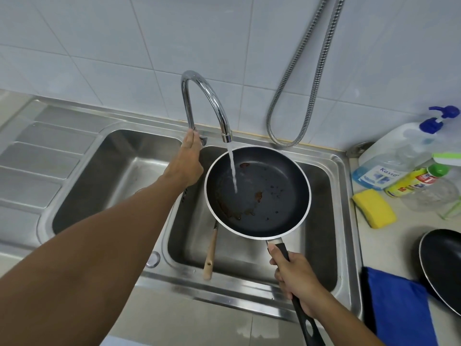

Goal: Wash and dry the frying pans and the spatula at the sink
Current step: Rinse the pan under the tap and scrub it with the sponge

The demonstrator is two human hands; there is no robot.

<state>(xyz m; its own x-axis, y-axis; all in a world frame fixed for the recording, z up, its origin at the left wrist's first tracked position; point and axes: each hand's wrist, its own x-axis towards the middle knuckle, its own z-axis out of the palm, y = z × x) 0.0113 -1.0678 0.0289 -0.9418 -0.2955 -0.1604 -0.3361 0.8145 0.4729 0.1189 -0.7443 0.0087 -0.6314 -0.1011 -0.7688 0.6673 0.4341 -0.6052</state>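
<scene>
A black frying pan (264, 196) with brown food stains hangs over the right sink basin (321, 196). My right hand (296, 275) grips its black handle. Water runs from the chrome faucet (202, 96) into the pan. At the faucet's base, my left hand (187, 163) is on the tap lever, fingers hidden behind the hand. A wooden-handled spatula (210, 250) lies in the right basin under the pan. The second black frying pan (444, 268) sits on the counter at the right edge.
A yellow sponge (374, 208), a blue-pump soap bottle (399, 156) and a yellow detergent bottle (411, 183) stand on the right counter. A blue cloth (396, 305) lies beside the second pan. The left basin (117, 171) and drainboard (32, 156) lie left. A metal hose (299, 78) hangs on the tiled wall.
</scene>
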